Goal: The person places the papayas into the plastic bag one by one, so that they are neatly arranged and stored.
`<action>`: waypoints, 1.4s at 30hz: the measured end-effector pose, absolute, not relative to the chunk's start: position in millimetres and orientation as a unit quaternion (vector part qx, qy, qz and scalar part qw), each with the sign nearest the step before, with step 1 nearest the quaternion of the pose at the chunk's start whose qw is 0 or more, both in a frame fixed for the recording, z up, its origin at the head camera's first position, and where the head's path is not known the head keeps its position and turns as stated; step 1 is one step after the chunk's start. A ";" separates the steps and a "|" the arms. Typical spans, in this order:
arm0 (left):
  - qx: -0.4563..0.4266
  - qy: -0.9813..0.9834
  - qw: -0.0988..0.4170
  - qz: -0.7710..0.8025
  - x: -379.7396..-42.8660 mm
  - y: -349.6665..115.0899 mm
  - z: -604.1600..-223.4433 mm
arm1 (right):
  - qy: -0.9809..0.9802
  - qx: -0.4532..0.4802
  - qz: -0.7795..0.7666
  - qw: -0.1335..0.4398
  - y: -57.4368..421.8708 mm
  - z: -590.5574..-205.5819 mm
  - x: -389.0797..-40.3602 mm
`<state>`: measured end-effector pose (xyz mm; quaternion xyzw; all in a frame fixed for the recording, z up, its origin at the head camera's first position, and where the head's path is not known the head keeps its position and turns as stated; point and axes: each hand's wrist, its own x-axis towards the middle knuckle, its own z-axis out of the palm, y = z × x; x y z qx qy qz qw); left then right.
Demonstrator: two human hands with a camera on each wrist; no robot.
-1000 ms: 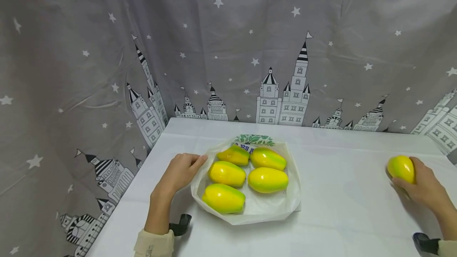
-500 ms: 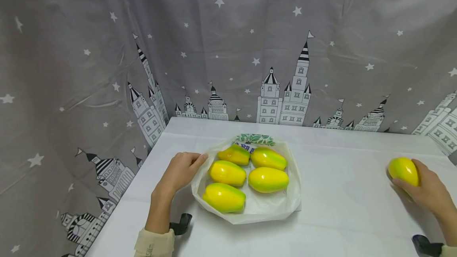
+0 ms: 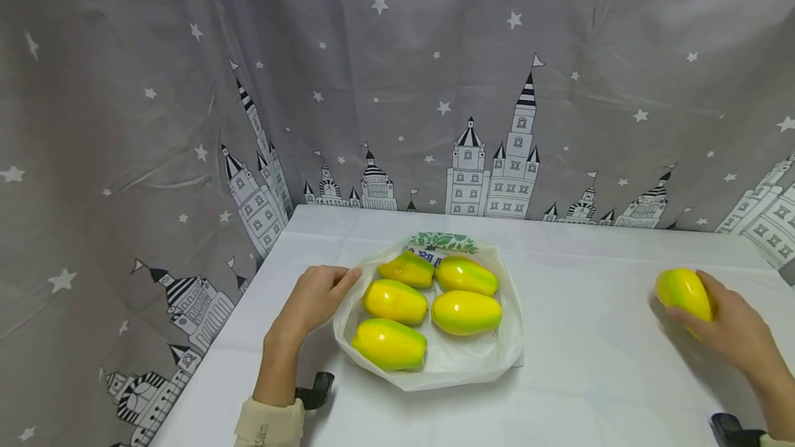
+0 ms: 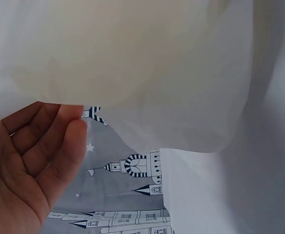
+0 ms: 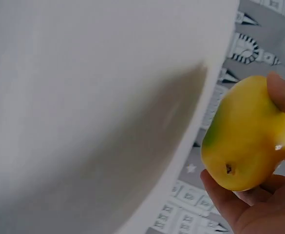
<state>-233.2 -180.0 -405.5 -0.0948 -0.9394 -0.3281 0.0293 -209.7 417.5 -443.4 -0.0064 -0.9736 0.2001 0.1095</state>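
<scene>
A white bag [image 3: 456, 361] with green leaf print lies on the table with its mouth spread wide. Several yellow-green mangoes [image 3: 466, 312] lie inside it, apart from its near right part. At the bag's left rim my left hand [image 3: 315, 295] pinches the edge between thumb and fingers; the left wrist view shows the fingertips at the bag's thin wall [image 4: 196, 107]. Off to the right, my right hand [image 3: 735, 326] grips a single mango [image 3: 683, 293]. In the right wrist view, thumb and fingers wrap this mango [image 5: 249, 136], its stem end showing, raised off the table.
White cloth covers the table [image 3: 584, 336]. A grey curtain [image 3: 397, 74] with castles and stars hangs behind it and along the left side. Each wrist wears a dark camera mount, the left mount [image 3: 315, 390] resting near the bag's front left.
My right hand has carried its mango a little to the left, and the mango now tilts more. My left hand and the bag have stayed put.
</scene>
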 end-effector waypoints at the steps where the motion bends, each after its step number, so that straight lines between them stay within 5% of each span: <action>1: -0.095 -0.940 0.030 -0.328 -233.0 -179.9 -405.4 | -0.973 -0.001 0.200 0.112 414.7 -441.7 -208.8; 42: -0.094 -0.940 0.021 -0.327 -232.0 -180.5 -402.7 | -0.948 0.167 0.242 0.121 266.9 -389.2 -177.3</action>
